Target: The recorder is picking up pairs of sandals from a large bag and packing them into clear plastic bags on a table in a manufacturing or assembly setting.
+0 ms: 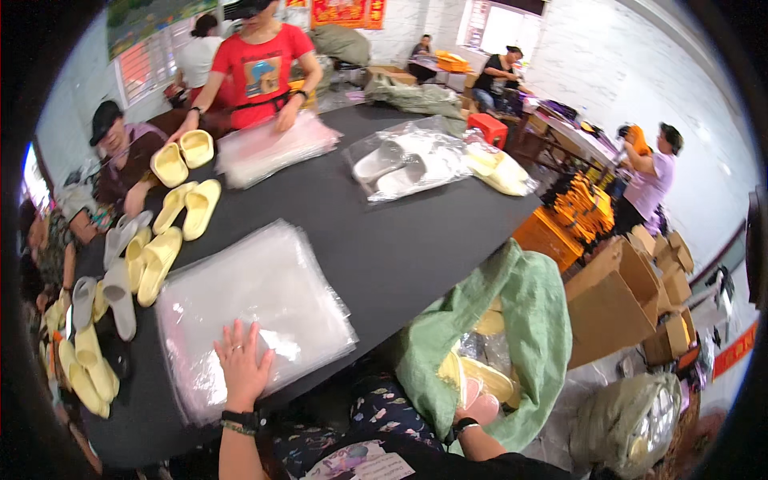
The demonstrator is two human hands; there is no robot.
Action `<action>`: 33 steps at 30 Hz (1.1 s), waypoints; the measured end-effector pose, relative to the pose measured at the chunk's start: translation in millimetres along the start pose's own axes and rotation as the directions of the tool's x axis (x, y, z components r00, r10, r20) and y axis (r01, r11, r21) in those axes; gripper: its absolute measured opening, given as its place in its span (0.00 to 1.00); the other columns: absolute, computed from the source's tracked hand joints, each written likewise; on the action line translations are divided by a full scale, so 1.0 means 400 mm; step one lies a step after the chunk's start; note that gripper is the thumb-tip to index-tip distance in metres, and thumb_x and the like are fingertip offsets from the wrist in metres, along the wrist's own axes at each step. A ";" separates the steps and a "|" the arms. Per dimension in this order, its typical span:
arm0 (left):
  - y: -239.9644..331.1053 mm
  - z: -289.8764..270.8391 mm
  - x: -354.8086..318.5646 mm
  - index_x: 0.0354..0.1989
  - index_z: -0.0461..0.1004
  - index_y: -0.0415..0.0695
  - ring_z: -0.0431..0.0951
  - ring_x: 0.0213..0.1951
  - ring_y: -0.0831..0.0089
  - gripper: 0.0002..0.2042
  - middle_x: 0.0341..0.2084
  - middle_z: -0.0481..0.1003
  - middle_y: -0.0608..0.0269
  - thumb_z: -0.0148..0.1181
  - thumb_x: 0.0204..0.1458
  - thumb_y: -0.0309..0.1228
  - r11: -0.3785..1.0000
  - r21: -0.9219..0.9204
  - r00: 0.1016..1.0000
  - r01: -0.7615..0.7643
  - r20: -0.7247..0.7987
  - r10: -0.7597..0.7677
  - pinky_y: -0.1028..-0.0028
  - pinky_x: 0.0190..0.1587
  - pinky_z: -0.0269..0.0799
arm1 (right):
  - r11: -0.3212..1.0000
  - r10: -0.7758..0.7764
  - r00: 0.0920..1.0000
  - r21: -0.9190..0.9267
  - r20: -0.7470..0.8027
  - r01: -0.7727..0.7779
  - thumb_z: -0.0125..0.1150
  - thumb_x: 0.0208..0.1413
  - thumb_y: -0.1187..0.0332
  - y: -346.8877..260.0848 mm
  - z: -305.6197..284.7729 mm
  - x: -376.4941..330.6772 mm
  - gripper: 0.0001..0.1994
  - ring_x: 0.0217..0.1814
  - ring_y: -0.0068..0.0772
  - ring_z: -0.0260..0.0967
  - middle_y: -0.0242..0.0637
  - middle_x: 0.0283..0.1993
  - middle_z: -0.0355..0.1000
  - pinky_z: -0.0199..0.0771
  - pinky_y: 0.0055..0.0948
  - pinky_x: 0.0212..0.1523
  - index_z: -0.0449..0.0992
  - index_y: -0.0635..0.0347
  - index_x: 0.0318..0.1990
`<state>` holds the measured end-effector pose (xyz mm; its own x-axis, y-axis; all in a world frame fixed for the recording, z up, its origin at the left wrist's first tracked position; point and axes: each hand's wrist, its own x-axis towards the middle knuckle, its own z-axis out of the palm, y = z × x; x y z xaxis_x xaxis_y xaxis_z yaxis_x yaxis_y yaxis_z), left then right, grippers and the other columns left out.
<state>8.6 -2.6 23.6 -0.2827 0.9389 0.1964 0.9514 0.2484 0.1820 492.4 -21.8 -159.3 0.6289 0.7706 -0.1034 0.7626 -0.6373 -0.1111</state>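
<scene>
My left hand (pixel 245 364) lies flat, fingers spread, on a stack of clear plastic bags (pixel 248 288) at the near part of the black table. My right hand (pixel 462 415) reaches into the mouth of a green woven sack (pixel 538 320) beside the table edge. Its fingers are mostly hidden, next to pink slippers (pixel 483 408); whether it grips them I cannot make out. Yellow slippers (pixel 490 379), some in clear plastic, show inside the sack. Left of the bag stack, pairs of yellow slippers (pixel 160 260) and grey slippers (pixel 118 300) stand along the table.
Bagged white slippers (pixel 404 168) and bagged yellow slippers (pixel 500 168) lie on the table's far right. Across it, a person in red (pixel 260 76) handles another bag stack (pixel 272 152). Cardboard boxes (pixel 612 300) and a filled translucent sack (pixel 628 424) stand on the right floor.
</scene>
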 end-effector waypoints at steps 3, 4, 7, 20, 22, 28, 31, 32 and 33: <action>0.010 0.002 0.007 0.67 0.62 0.53 0.48 0.71 0.46 0.31 0.69 0.55 0.49 0.58 0.54 0.48 1.000 0.003 1.000 -0.016 -0.025 0.016 0.41 0.69 0.35 | 1.000 0.013 1.000 -0.020 0.020 -0.013 0.46 0.56 0.38 0.048 0.021 0.017 0.33 0.32 0.50 0.76 0.51 0.26 0.77 0.72 0.45 0.37 0.81 0.63 0.24; 0.018 0.003 0.013 0.66 0.63 0.53 0.48 0.71 0.46 0.31 0.69 0.55 0.49 0.57 0.54 0.49 0.999 -0.016 0.999 -0.038 -0.023 0.037 0.41 0.69 0.35 | 0.999 0.019 1.000 -0.026 0.024 -0.018 0.45 0.57 0.38 0.072 0.013 0.038 0.34 0.32 0.50 0.76 0.51 0.26 0.77 0.72 0.45 0.37 0.81 0.63 0.24; 0.009 0.002 0.008 0.67 0.62 0.54 0.47 0.71 0.48 0.31 0.69 0.54 0.51 0.55 0.55 0.51 1.000 -0.005 1.000 -0.023 -0.019 0.023 0.42 0.69 0.35 | 0.999 0.021 0.999 -0.037 0.035 -0.020 0.43 0.57 0.36 0.087 0.015 0.057 0.36 0.32 0.50 0.76 0.51 0.26 0.77 0.72 0.45 0.37 0.81 0.64 0.24; -0.006 0.015 -0.001 0.67 0.62 0.57 0.48 0.71 0.48 0.30 0.70 0.54 0.52 0.51 0.58 0.55 0.998 0.012 0.995 -0.066 -0.071 0.066 0.42 0.69 0.35 | 0.990 0.058 0.974 -0.138 0.220 -0.028 0.48 0.56 0.41 0.048 -0.103 0.041 0.32 0.49 0.49 0.75 0.54 0.43 0.77 0.71 0.41 0.52 0.80 0.65 0.45; -0.009 0.014 -0.003 0.67 0.62 0.57 0.49 0.71 0.47 0.31 0.69 0.55 0.51 0.50 0.57 0.55 0.998 0.005 0.995 -0.065 -0.073 0.065 0.41 0.69 0.35 | 0.993 0.019 0.986 -0.116 0.168 0.000 0.50 0.55 0.41 0.057 -0.134 0.037 0.32 0.49 0.49 0.75 0.54 0.44 0.77 0.71 0.41 0.52 0.79 0.65 0.46; -0.017 0.018 -0.005 0.68 0.61 0.58 0.46 0.72 0.48 0.30 0.70 0.54 0.52 0.50 0.58 0.55 0.998 -0.021 0.996 -0.053 -0.069 0.051 0.41 0.69 0.35 | 0.994 -0.091 0.996 -0.056 0.001 0.091 0.56 0.50 0.44 0.078 -0.231 0.045 0.31 0.50 0.50 0.73 0.54 0.45 0.76 0.71 0.42 0.53 0.77 0.65 0.49; -0.026 0.007 -0.016 0.68 0.60 0.58 0.45 0.72 0.49 0.31 0.70 0.53 0.52 0.49 0.58 0.56 0.999 0.003 0.997 -0.041 -0.066 0.041 0.41 0.69 0.35 | 0.982 -0.189 0.980 -0.041 -0.063 0.187 0.59 0.48 0.45 0.076 -0.273 0.058 0.31 0.51 0.50 0.73 0.54 0.46 0.75 0.70 0.43 0.54 0.75 0.65 0.50; -0.027 0.005 -0.016 0.68 0.60 0.58 0.45 0.72 0.49 0.31 0.70 0.53 0.52 0.49 0.58 0.56 1.000 0.012 0.998 -0.008 -0.069 0.009 0.41 0.69 0.35 | 0.973 -0.230 0.970 -0.036 -0.082 0.228 0.60 0.47 0.45 0.068 -0.284 0.064 0.32 0.51 0.51 0.73 0.54 0.47 0.75 0.70 0.43 0.54 0.75 0.65 0.50; -0.026 0.004 -0.014 0.68 0.60 0.58 0.45 0.72 0.49 0.31 0.70 0.53 0.52 0.49 0.58 0.56 0.999 0.018 0.998 -0.033 -0.057 0.034 0.41 0.69 0.36 | 0.960 -0.281 0.955 -0.030 -0.096 0.279 0.61 0.47 0.46 0.053 -0.292 0.076 0.32 0.51 0.51 0.72 0.54 0.47 0.75 0.70 0.43 0.54 0.75 0.65 0.51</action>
<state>0.5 -10.2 19.0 -0.2571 0.9317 0.2567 0.9621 0.2219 0.1582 545.3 -10.7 -49.2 0.4011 0.9156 0.0270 0.9120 -0.3964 -0.1057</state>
